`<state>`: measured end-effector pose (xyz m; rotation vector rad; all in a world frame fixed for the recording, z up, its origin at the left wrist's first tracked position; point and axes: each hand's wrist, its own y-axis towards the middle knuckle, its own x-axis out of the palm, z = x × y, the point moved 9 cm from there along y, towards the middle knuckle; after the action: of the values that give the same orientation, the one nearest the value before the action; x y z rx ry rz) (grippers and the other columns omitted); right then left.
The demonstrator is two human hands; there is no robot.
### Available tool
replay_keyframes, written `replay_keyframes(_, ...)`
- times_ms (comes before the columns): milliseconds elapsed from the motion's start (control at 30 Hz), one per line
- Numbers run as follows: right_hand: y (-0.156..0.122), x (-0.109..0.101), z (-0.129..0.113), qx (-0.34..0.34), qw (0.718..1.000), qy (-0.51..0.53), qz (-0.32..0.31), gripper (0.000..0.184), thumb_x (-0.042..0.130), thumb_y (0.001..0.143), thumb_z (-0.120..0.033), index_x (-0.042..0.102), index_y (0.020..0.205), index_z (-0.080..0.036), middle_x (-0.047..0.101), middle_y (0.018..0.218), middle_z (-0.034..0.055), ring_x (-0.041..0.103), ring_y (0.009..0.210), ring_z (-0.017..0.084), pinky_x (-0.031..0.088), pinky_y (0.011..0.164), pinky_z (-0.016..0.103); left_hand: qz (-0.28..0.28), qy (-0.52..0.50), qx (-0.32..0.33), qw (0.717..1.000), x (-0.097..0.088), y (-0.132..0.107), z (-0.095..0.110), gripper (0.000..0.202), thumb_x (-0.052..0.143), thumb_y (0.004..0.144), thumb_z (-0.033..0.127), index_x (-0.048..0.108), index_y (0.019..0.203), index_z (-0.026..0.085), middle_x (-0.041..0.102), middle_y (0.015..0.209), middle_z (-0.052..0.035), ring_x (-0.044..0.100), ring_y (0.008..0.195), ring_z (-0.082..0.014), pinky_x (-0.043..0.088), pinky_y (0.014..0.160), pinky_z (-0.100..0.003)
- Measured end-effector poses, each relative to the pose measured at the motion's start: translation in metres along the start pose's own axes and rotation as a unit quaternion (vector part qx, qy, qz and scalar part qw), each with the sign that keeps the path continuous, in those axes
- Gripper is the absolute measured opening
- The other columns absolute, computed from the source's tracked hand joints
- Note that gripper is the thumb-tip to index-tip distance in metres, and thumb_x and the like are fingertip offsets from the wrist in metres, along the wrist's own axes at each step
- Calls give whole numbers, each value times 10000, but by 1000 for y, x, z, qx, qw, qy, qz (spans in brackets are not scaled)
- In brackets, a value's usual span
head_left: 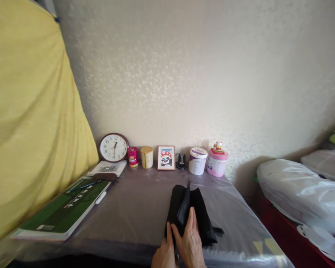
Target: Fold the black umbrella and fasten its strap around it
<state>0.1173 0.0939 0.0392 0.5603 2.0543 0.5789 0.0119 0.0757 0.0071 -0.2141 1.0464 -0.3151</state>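
A black folded fabric piece (pixel 203 216) lies near the front of the table, right of centre. One fold stands up in its middle, and a short strap sticks out at its lower right. My right hand (pixel 191 240) is closed on the fabric, fingers together along the raised fold and thumb pointing left. Beside it, my left hand (pixel 165 253) grips the lower left edge, one finger stretched along the cloth. The fingertips under the fabric are hidden. I cannot tell what kind of article it is.
Along the wall stand a clock (pixel 114 147), a pink tin (pixel 133 157), a yellow container (pixel 147 158), a framed panda picture (pixel 166 158), a black object (pixel 181 161) and two tubs (pixel 197 162). Left lies a green book (pixel 64 208); right are plastic-wrapped bundles (pixel 298 190).
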Motion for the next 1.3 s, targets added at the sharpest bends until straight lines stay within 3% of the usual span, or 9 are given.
replay_keyframes(300, 12, 30, 4, -6, 998, 54, -37, 560, 328, 800, -179, 277, 1341, -46, 331, 1368, 201, 327, 1265, 278, 329, 1010, 480, -21, -6, 10, 1000, 8, 10, -6, 857, 444, 689, 57, -69, 1376, 63, 439, 1268, -228, 564, 1011, -280, 442, 834, -356)
replay_keyframes(500, 22, 49, -19, -46, 992, 45, -110, 596, 342, 721, -109, 365, 1311, -25, 383, 1343, 179, 364, 1246, 256, 338, 1016, 456, -22, -1, 9, 1000, 9, 10, -7, 629, 310, 789, 94, 150, 1396, 133, 508, 1206, -172, 568, 1012, -245, 432, 856, -339)
replay_keyframes(667, 24, 54, -37, -71, 975, 5, -209, 506, 394, 825, -255, 440, 1270, -18, 394, 1335, 170, 327, 1266, 274, 308, 1036, 442, -47, 38, -1, 998, 11, 10, -8, 509, 303, 767, 67, 434, 1258, 106, 525, 1170, -171, 575, 994, -250, 447, 828, -333)
replay_keyframes(767, 26, 48, -42, -65, 965, 21, -252, 526, 347, 887, -413, 497, 1230, -43, 442, 1300, 160, 328, 1264, 279, 289, 1039, 456, -38, 43, -1, 998, 10, 9, -8, 604, 421, 721, 90, 345, 1319, 119, 520, 1184, -161, 576, 984, -275, 455, 818, -366)
replay_keyframes(900, 29, 43, -44, -80, 955, 67, -276, 514, 267, 920, -428, 547, 1185, -88, 511, 1246, 123, 353, 1252, 252, 298, 1036, 438, -12, 44, -7, 999, 13, 8, -12, 739, 481, 729, 175, 157, 1389, 100, 391, 1328, -182, 562, 1006, -276, 446, 841, -377)
replay_keyframes(1033, 31, 39, -42, -85, 955, 92, -268, 491, 253, 928, -404, 576, 1150, -109, 539, 1215, 113, 377, 1239, 241, 302, 1030, 441, 80, 65, 1, 995, 5, 7, -14, 666, 490, 709, 206, 311, 1342, 100, 329, 1376, -163, 389, 1206, -303, 372, 941, -387)
replay_keyframes(1133, 37, 35, -43, -79, 950, 141, -268, 484, 251, 929, -414, 606, 1109, -139, 574, 1173, 97, 414, 1215, 220, 327, 1020, 411, 155, 85, 56, 983, -9, 7, -1, 680, 515, 659, 199, 365, 1317, 118, 319, 1388, -130, 278, 1271, -305, 238, 1041, -437)
replay_keyframes(1200, 40, 32, -42, -60, 944, 174, -275, 502, 248, 924, -437, 611, 1103, -141, 586, 1155, 99, 438, 1197, 211, 341, 1013, 391, 156, 85, 98, 979, -11, 11, 8, 764, 530, 626, 201, 302, 1351, 122, 240, 1429, -106, 196, 1312, -291, 149, 1081, -453)
replay_keyframes(1300, 42, 30, -33, -22, 935, 201, -292, 536, 245, 916, -468, 607, 1111, -125, 582, 1158, 111, 472, 1165, 209, 357, 1002, 369, 88, 79, 114, 986, 4, 23, 12, 861, 565, 574, 202, 247, 1373, 162, 92, 1464, -77, 56, 1343, -298, 80, 1094, -485)
